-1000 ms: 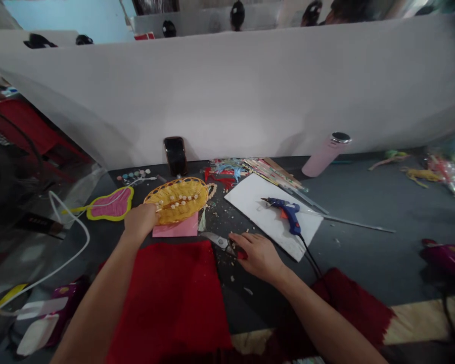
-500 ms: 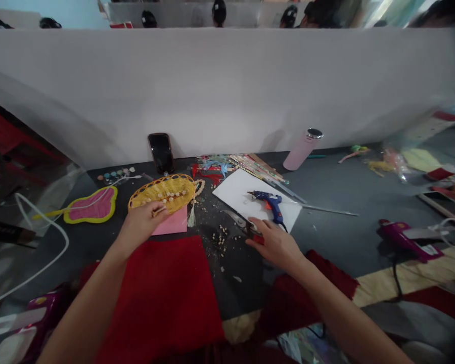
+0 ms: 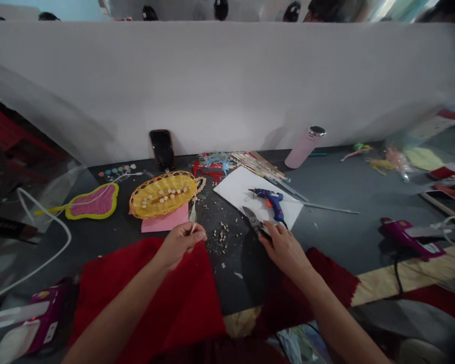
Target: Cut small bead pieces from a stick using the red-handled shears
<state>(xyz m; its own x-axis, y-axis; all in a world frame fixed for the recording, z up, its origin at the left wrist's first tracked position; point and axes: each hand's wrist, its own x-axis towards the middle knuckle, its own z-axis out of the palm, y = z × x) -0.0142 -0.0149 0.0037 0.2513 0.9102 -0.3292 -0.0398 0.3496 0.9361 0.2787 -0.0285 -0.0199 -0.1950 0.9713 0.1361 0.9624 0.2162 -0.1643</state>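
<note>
My left hand (image 3: 182, 241) pinches a thin pale stick (image 3: 193, 229) above the far edge of the red cloth (image 3: 167, 298). My right hand (image 3: 284, 246) is wrapped round the pruning shears (image 3: 253, 218), whose blades point away and to the left. Small pale cut bits (image 3: 222, 233) lie scattered on the dark table between the hands. Beyond my left hand, a yellow woven basket (image 3: 138, 199) with several pale pieces in it overlaps a pink paper (image 3: 167, 221). A blue glue gun (image 3: 271, 198) rests on a white board (image 3: 231, 182), just past the shears.
A phone (image 3: 162, 149) leans on the white partition (image 3: 220, 91). Near it are thin sticks and tassels (image 3: 220, 164), and a pink bottle (image 3: 303, 149) stands to the right. A pink-and-yellow fan shape (image 3: 94, 202) and white cable (image 3: 66, 230) lie left; purple devices (image 3: 409, 237) sit at both sides.
My left hand has moved right and nearer, from the basket to the cloth's far edge, with the thin stick. The shears in my right hand have shifted slightly right, blades now angled farther away.
</note>
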